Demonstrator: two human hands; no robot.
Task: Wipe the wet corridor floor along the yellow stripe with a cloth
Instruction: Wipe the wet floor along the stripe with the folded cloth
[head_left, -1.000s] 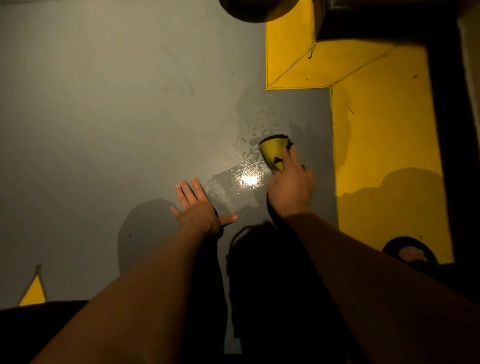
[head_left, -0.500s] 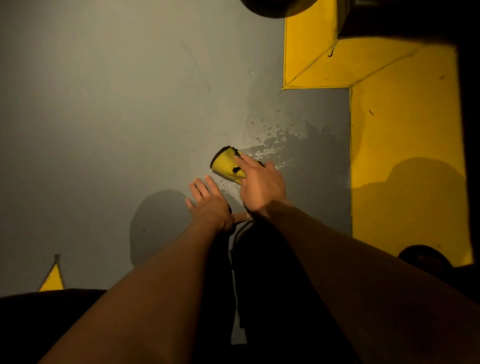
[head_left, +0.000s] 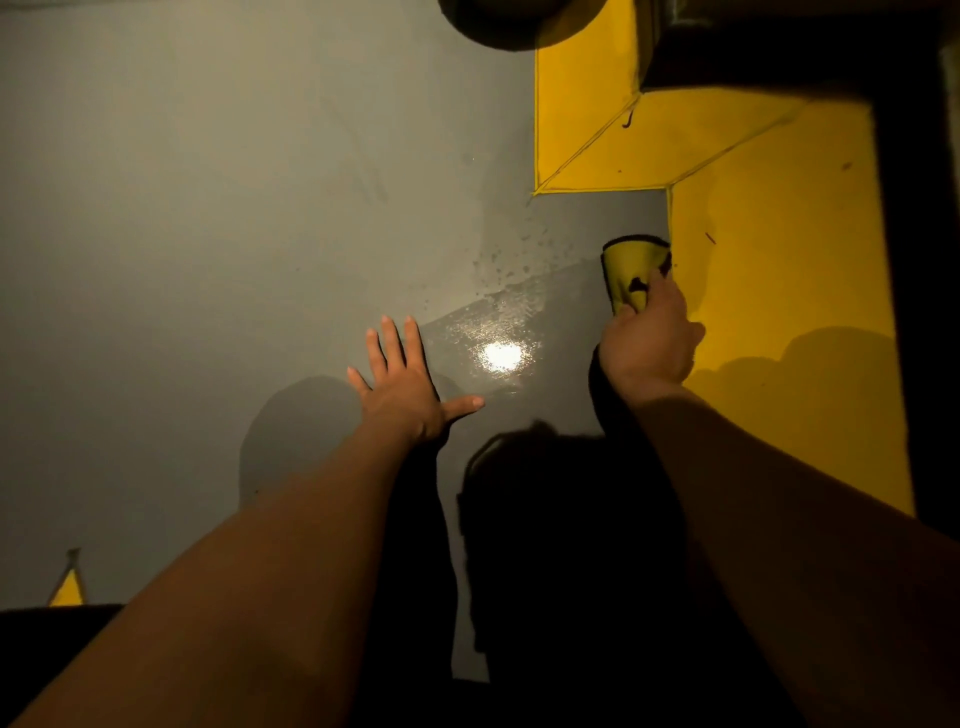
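A yellow cloth (head_left: 631, 273) with a dark edge lies on the grey floor (head_left: 208, 234), right against the edge of the yellow stripe (head_left: 769, 291). My right hand (head_left: 649, 343) grips the cloth's near end with curled fingers. A wet, shiny patch (head_left: 501, 345) with a bright glare and scattered droplets lies between my hands. My left hand (head_left: 402, 382) rests flat on the floor with its fingers spread, at the left edge of the wet patch.
The yellow stripe turns a corner at the top (head_left: 587, 135) beside a dark wall base (head_left: 779, 47). A dark round shape (head_left: 509, 23) sits at the top edge. A small yellow triangle (head_left: 67, 590) marks the floor at lower left. My shadow covers the floor below my arms.
My right hand has swept the cloth from the left side of the wet patch to the right, up to the yellow stripe's edge. My left hand has stayed planted on the floor.
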